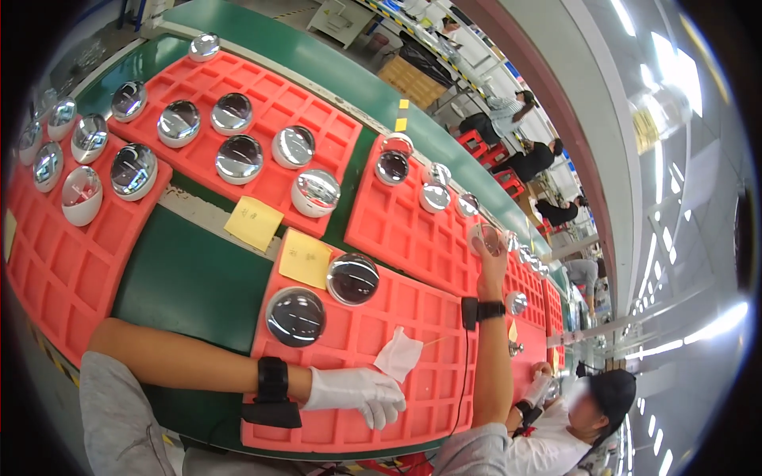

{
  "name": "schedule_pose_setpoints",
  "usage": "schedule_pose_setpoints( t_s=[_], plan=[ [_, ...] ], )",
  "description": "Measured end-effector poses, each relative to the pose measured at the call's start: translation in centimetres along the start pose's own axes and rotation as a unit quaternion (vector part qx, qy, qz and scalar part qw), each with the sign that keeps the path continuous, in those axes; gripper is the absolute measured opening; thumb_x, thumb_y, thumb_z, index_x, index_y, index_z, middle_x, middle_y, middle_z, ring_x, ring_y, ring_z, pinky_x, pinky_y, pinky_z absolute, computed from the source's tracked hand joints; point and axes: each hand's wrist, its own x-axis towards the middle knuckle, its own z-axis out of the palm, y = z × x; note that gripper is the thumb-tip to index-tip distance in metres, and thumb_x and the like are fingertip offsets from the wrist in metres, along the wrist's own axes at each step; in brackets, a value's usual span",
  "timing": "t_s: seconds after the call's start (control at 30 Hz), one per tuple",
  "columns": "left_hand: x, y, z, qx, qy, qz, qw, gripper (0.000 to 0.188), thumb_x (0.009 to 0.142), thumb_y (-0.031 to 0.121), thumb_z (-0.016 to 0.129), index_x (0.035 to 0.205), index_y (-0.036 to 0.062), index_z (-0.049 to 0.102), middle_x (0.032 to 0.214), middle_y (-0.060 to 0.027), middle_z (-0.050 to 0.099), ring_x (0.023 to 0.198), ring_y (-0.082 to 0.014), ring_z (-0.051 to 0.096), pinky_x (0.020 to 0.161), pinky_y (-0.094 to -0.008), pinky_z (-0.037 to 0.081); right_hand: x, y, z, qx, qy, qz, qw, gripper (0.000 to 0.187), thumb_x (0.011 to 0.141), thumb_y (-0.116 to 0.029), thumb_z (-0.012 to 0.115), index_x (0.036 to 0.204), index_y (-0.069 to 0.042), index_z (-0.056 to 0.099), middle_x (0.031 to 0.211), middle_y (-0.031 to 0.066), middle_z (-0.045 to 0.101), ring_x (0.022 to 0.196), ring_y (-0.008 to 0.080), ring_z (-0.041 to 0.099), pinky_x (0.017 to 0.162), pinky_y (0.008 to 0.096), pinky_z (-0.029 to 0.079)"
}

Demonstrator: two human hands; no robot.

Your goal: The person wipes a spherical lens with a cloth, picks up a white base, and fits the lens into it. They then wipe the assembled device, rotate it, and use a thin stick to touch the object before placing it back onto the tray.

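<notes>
My left hand [357, 397], in a white glove, hovers over or rests on the near red tray [429, 309], fingers loosely bent and slightly apart, with nothing seen in them. Close to it lies a crumpled white wipe [399, 355], with a thin stick [435, 341] beside it. Two shiny dark domes, a larger-looking one [295, 316] and another [352, 279], sit at the tray's left end near a yellow sticky note [305, 258]. Stretched out to the far right, my right hand [492, 266] has its fingers around a clear, shiny dome [486, 238] above the far tray.
More red trays [230, 75] carry several mirrored domes with white bases [316, 193]. Another sticky note [254, 223] lies between trays on the green worktop [182, 278]. A black cable [464, 373] hangs by my right wrist. At right, a co-worker in a cap [611, 393] works alongside.
</notes>
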Motion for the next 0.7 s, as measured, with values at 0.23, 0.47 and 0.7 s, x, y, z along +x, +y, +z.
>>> schedule_pose_setpoints(
  t_s=[0.23, 0.47, 0.7],
  plan=[
    [-0.9, 1.5, 1.1, 0.014, 0.137, 0.087, 0.987, 0.036, 0.102, 0.02, 0.061, 0.132, 0.0012, 0.051, 0.118, -0.0138, 0.063, 0.095, -0.0204, 0.068, 0.081, -0.0336, 0.058, -17.2, -14.5, -2.6, 0.106, -0.277, -0.084, 0.951, 0.111, 0.064, -0.008, 0.092, 0.156, -0.002, 0.032, 0.141, 0.0168, 0.055, 0.128, 0.0253, 0.057, 0.106, 0.0408, 0.05],
    [-0.1, 2.6, 1.6, 0.141, 0.218, 0.177, 0.949, 0.064, 0.084, 0.009, 0.081, 0.137, 0.0031, 0.046, 0.129, -0.0102, 0.058, 0.097, -0.0145, 0.066, 0.077, -0.0307, 0.058, -21.1, -11.0, -1.6, 0.212, -0.489, -0.053, 0.845, 0.124, 0.06, -0.007, 0.095, 0.161, -0.004, 0.023, 0.141, 0.014, 0.056, 0.132, 0.0276, 0.055, 0.113, 0.0432, 0.042],
    [0.0, 1.2, 1.7, 0.158, 0.31, 0.169, 0.922, 0.083, 0.073, 0.008, 0.089, 0.142, 0.0046, 0.042, 0.136, -0.0084, 0.055, 0.114, -0.0162, 0.063, 0.09, -0.0332, 0.055, -22.6, -9.9, -1.5, 0.164, -0.542, -0.106, 0.817, 0.129, 0.061, -0.011, 0.098, 0.162, -0.004, 0.019, 0.143, 0.0174, 0.053, 0.134, 0.0291, 0.052, 0.114, 0.0437, 0.041]
  ],
)
